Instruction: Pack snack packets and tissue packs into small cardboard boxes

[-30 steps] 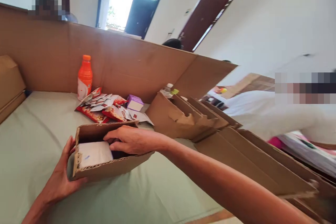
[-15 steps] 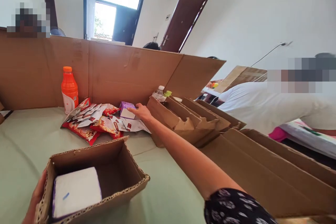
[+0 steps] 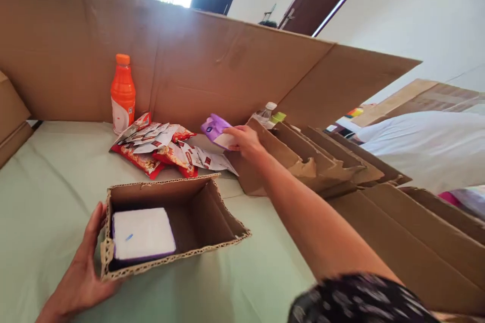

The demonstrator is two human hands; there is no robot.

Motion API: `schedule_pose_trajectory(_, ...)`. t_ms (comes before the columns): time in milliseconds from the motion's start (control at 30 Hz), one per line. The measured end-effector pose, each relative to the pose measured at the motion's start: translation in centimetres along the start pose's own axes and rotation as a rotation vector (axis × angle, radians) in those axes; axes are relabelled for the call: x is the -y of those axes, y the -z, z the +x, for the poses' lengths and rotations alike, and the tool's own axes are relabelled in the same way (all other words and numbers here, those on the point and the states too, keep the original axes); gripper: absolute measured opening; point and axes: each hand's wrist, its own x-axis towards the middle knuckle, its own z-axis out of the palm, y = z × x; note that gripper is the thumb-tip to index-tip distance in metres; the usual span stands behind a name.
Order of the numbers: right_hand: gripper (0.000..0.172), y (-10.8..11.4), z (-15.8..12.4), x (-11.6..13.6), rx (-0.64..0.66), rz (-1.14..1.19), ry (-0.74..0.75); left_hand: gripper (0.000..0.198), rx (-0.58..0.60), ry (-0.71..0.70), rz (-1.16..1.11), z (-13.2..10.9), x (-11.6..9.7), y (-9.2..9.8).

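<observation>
My right hand [image 3: 245, 140] is stretched out over the table and grips a small purple and white box [image 3: 216, 131], lifted clear of the pile of red and white snack packets [image 3: 162, 148]. My left hand [image 3: 84, 272] lies flat against the left wall of a small open cardboard box [image 3: 197, 242] and steadies it. Inside that box a white, purple-edged pack [image 3: 142, 232] lies flat in the left half; the right half is bare.
An orange drink bottle [image 3: 122, 95] stands at the back against a tall cardboard wall [image 3: 227, 65]. Folded cardboard boxes [image 3: 326, 161] are stacked to the right, with two bottle tops [image 3: 271, 111] behind them. Green cloth [image 3: 49, 171] covers the table. A person in white [image 3: 424, 146] is at the right.
My right hand left the small cardboard box, reached to the packet pile, took the purple box and has lifted it. My left hand kept its place on the cardboard box.
</observation>
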Motion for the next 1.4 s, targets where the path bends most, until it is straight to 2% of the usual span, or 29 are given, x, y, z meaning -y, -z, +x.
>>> schedule_pose_trajectory(67,0.046,4.1,-2.9,1.3,0.025,0.123,0.096,0.115,0.021,-0.038,-0.017,0.3,-0.8,0.1)
schedule_pose_trajectory(133,0.05,8.3,-6.5,2.8,0.047,0.212,0.281,0.119,0.03,-0.076,-0.035,0.8,-1.5,0.2)
schedule_pose_trajectory(200,0.06,11.9,-10.8,4.6,0.107,0.204,0.66,0.121,0.053,-0.104,-0.057,1.2,-2.1,0.5)
schedule_pose_trajectory(267,0.062,14.3,-15.1,6.6,0.101,-0.032,1.051,0.122,0.077,-0.104,-0.07,1.4,-2.5,0.7)
schedule_pose_trajectory(367,0.06,15.2,-19.9,8.9,0.119,-0.45,1.463,0.123,0.098,-0.087,-0.085,1.4,-3.0,0.9)
schedule_pose_trajectory(433,0.056,14.6,-21.3,9.7,0.192,-0.608,1.63,0.123,0.108,-0.089,-0.103,1.3,-3.2,0.9)
schedule_pose_trajectory(500,0.054,13.7,-21.6,9.9,0.27,-0.702,1.717,0.122,0.115,-0.101,-0.133,1.2,-3.3,1.0)
schedule_pose_trajectory(600,0.06,12.3,-21.1,10.1,0.409,-0.793,1.724,0.12,0.1,-0.108,-0.159,1.3,-3.5,1.0)
schedule_pose_trajectory(700,0.056,11.4,-21.4,10.8,0.54,-0.829,1.674,0.12,0.089,-0.105,-0.167,1.4,-3.6,1.0)
schedule_pose_trajectory(867,0.032,11.0,-24.0,11.9,0.534,-0.834,1.644,0.123,0.093,-0.122,-0.178,1.4,-3.5,1.0)
schedule_pose_trajectory(1033,0.028,10.2,-24.9,10.3,0.565,-0.795,1.618,0.122,0.117,-0.131,-0.163,1.3,-3.2,1.0)
schedule_pose_trajectory(1133,0.026,9.7,-24.1,10.0,0.679,-0.839,1.613,0.12,0.112,-0.146,-0.144,1.4,-3.2,1.0)
schedule_pose_trajectory(1233,0.032,10.1,-23.0,10.4,0.794,-0.756,1.536,0.119,0.105,-0.139,-0.156,1.5,-3.3,0.9)
schedule_pose_trajectory(1333,0.044,10.5,-22.6,10.3,0.723,-0.591,1.357,0.119,0.112,-0.11,-0.164,1.4,-3.4,0.9)
schedule_pose_trajectory(1400,0.041,10.1,-22.6,9.8,0.611,-0.51,1.242,0.117,0.118,-0.105,-0.166,1.4,-3.4,0.9)
